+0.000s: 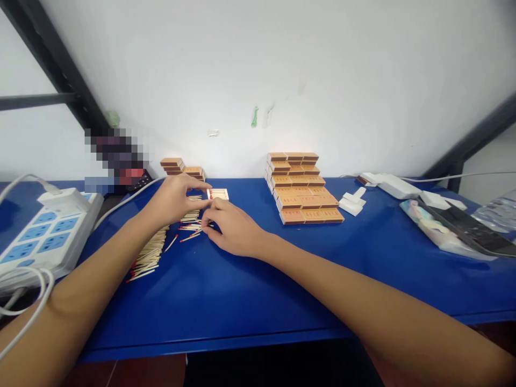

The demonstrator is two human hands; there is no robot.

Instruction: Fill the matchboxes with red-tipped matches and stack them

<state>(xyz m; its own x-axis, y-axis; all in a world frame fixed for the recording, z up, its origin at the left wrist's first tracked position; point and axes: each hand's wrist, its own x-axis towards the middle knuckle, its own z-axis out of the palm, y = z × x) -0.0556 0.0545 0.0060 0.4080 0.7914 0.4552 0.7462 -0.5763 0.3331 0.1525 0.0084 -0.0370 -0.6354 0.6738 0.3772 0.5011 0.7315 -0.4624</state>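
A small white matchbox tray (219, 192) with red-tipped matches lying in it sits on the blue table. My left hand (174, 198) grips its left end between thumb and forefinger. Just below the tray is my right hand (237, 228), fingers curled, the forefinger close to or touching the tray's front edge. What the right fingers hold, if anything, is hidden. Loose matches (191, 228) lie between the hands, some partly under them. A larger pile of matches (149, 255) spreads below my left wrist.
Stepped stacks of matchboxes (304, 199) stand right of centre, a smaller matchbox stack (172, 164) at the back left. White folded pieces (353, 201) lie beside the large stack. A power strip (44, 236) with cables is at left; a packet (435, 228) and white adapters (397, 186) are at right.
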